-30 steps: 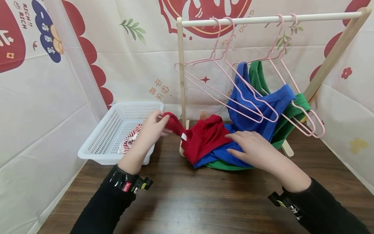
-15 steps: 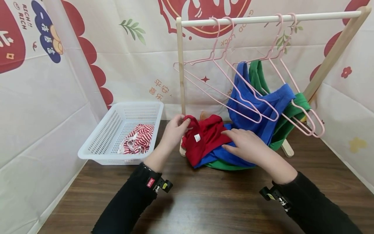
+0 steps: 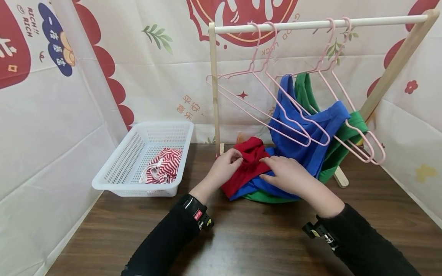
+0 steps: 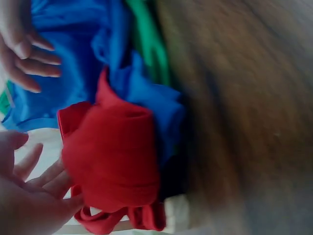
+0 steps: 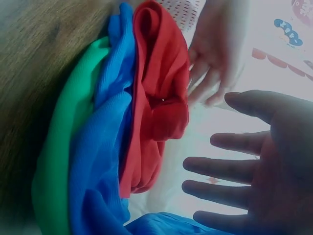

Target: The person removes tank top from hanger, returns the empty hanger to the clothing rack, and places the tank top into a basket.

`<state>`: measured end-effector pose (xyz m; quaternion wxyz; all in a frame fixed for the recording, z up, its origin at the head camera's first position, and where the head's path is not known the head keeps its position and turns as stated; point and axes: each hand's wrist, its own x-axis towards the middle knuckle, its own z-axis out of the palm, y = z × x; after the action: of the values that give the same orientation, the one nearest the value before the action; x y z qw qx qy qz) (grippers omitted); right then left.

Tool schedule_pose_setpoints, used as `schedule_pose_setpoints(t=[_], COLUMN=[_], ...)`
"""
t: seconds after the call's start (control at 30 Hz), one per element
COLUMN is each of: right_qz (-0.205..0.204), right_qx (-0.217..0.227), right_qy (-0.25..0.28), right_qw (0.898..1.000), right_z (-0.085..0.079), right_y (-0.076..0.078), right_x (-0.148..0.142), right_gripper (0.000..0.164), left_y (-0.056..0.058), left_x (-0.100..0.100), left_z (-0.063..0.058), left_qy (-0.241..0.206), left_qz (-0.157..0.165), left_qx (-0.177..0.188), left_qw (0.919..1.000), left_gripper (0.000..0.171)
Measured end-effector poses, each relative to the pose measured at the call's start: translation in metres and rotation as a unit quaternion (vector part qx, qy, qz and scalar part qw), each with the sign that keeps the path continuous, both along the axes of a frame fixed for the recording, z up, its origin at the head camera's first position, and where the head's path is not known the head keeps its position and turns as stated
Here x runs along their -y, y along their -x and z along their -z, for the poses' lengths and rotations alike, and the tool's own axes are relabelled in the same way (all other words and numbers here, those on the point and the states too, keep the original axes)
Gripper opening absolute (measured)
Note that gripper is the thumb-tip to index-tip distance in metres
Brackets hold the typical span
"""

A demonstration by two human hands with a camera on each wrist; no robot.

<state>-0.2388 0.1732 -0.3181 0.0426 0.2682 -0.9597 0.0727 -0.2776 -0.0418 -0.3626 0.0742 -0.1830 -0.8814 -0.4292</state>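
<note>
A red garment (image 3: 249,171) lies bunched on the lower part of a blue garment (image 3: 304,132), with a green garment (image 3: 269,197) beneath. My left hand (image 3: 224,168) is at the red garment's left side; in the left wrist view its loosely bent fingers (image 4: 56,181) touch the cloth's edge, pinching nothing. On the red garment's right, my right hand (image 3: 291,174) hovers near the blue cloth in the head view. Its fingers (image 5: 220,169) are straight and spread in the right wrist view, holding nothing.
Pink hangers (image 3: 253,69) hang from a white rail (image 3: 293,25) on a wooden rack, some bearing the blue and green garments. Left of the rack stands a white perforated basket (image 3: 119,153) with a red-striped cloth (image 3: 169,163) inside. Fabric walls enclose the wooden table (image 3: 241,245).
My left hand has moved right, carrying the red garment's left end over the rest of it, and has released it. My right hand has shifted slightly left.
</note>
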Motion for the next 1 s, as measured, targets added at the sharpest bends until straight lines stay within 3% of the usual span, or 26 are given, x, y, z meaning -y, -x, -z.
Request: schedule_pose_setpoints(t=[0.13,0.27,0.33,0.63,1.0], right_qz=[-0.001,0.002,0.003,0.000,0.001], right_qx=[0.000,0.004,0.007,0.018,0.030], right_qy=[-0.003,-0.006,-0.005,-0.012,-0.014], right_qw=[1.000,1.000,1.000,1.000,0.999], right_z=[0.001,0.002,0.003,0.006,0.009], right_y=[0.000,0.000,0.000,0.001,0.001], right_x=[-0.001,-0.001,-0.002,-0.003,-0.005], right_gripper=[0.052,0.052,0.052,0.053,0.053], left_y=[0.006,0.012,0.014,0.021,0.028], left_x=[-0.005,-0.006,-0.007,-0.007,0.004], left_z=[0.011,0.019,0.022,0.024,0.029], left_qy=[0.115,0.225,0.257,0.296,0.358], left_qz=[0.016,0.011,0.007,-0.017,-0.073], left_qx=[-0.020,-0.046,-0.049,-0.032,-0.046], left_qw=[0.9930,0.9733,0.9653,0.9545,0.9299], left_gripper=[0.041,0.065,0.074,0.094,0.067])
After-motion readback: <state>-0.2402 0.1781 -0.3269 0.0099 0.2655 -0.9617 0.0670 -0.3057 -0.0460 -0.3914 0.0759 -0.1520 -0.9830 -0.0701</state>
